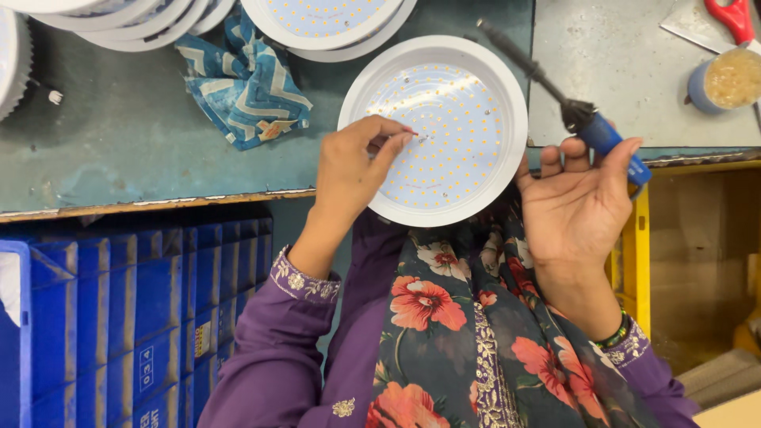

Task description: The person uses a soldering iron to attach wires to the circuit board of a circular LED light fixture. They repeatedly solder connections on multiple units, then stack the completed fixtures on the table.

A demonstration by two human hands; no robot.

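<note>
A thin red wire [410, 131] is pinched between thumb and fingertip of the left hand [357, 162] over the round LED panel [437, 131], which lies at the upper centre of the frame, overhanging the near edge of the surface [143, 135]. A soldering iron [567, 103] is held in the closed right hand [579, 202] at the right, its tip raised clear of the panel. A burnt fingertip or a bridged joint could follow if the hot tip is brought in beside the pinching fingers, and the overhanging panel could be nudged off the edge.
</note>
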